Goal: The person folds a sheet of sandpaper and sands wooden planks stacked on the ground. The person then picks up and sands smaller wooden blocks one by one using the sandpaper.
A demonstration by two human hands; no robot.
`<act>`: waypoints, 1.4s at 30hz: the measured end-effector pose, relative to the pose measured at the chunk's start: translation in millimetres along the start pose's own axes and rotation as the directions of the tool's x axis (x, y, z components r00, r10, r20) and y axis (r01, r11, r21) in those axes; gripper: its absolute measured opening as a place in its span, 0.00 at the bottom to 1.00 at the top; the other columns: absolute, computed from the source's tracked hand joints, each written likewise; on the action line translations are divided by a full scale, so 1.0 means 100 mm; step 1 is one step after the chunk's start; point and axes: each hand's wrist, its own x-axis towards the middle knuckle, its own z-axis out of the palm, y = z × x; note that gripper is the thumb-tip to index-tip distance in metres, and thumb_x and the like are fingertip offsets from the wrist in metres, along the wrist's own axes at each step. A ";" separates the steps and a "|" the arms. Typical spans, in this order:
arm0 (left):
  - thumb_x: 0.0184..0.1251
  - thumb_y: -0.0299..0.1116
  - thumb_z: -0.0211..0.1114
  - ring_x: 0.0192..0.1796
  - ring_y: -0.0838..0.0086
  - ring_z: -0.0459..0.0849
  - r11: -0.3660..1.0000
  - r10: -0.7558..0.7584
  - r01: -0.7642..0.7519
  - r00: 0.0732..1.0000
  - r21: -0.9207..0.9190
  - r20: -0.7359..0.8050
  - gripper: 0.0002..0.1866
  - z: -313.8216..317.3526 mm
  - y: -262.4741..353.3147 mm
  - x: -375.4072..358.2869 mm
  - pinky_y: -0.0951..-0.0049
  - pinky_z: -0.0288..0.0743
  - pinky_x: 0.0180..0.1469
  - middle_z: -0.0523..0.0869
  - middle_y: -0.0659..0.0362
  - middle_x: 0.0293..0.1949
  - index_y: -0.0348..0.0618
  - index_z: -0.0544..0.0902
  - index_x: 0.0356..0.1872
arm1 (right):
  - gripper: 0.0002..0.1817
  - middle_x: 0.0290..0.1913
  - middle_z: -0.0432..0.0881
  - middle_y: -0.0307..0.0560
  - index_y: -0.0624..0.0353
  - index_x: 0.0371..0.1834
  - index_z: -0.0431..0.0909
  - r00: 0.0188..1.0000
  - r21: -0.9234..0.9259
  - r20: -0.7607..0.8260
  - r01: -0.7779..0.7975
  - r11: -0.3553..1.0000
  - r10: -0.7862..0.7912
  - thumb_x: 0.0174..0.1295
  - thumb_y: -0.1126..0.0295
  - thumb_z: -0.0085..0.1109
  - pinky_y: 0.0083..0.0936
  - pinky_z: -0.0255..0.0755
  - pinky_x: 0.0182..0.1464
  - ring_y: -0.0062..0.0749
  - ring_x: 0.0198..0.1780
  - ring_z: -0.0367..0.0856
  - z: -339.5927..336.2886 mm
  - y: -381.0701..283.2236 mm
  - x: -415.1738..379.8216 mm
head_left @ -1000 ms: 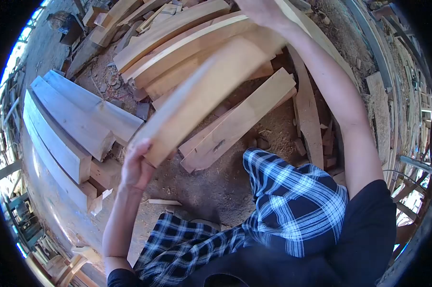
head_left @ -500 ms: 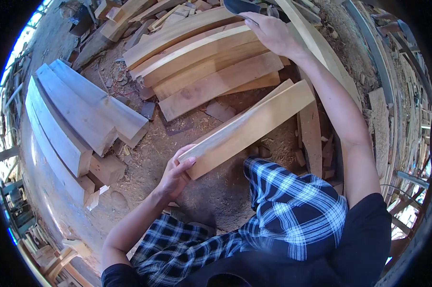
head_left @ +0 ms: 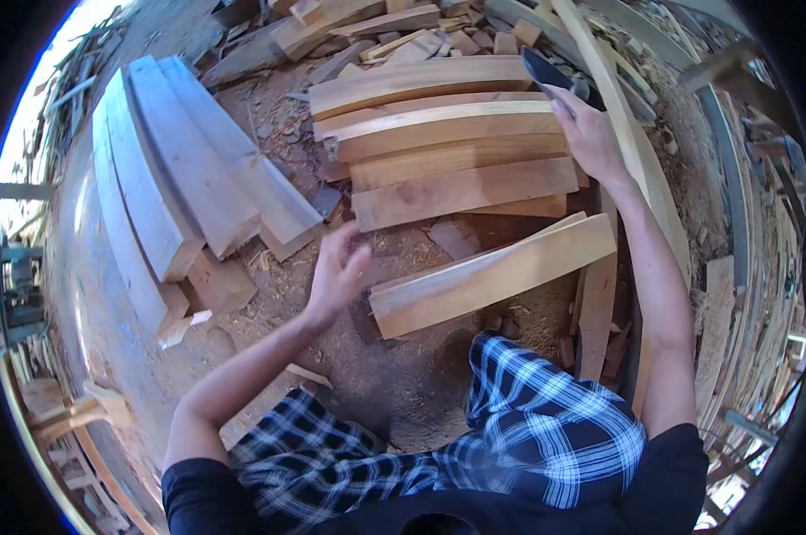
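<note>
Held up at the far right of the stack, my right hand (head_left: 590, 138) closes around the grip end of a tool with a broad dark blade (head_left: 544, 69), its handle hidden in the fingers. My left hand (head_left: 338, 272) is in the air with its fingers apart and slightly blurred, just left of a short, pale wooden board (head_left: 496, 278). That board lies tilted in front of my knees, its right end over a long timber (head_left: 597, 312). A second thin edge of wood shows behind it. Beyond lies a stack of planks (head_left: 456, 134) side by side.
Thick grey-lit beams (head_left: 175, 169) lie in a group on the left. Offcuts (head_left: 421, 46) are heaped at the back. A long pale pole (head_left: 621, 125) runs along the right. Wood chips cover the dirt floor (head_left: 412, 392) around my plaid-covered knees.
My left hand has let go of the short board and moved up and left of it. The right hand still grips the bladed tool. The view has shifted.
</note>
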 end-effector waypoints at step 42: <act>0.74 0.42 0.60 0.44 0.78 0.86 0.773 -0.100 -0.021 0.983 -0.634 -0.154 0.19 -0.57 1.57 0.74 0.75 0.82 0.45 0.86 0.58 0.45 0.35 0.81 0.52 | 0.24 0.64 0.71 0.68 0.71 0.63 0.70 0.846 0.093 -0.250 0.504 0.858 -0.470 0.61 0.81 0.49 0.44 0.63 0.70 0.58 0.66 0.71 0.88 -1.64 -0.07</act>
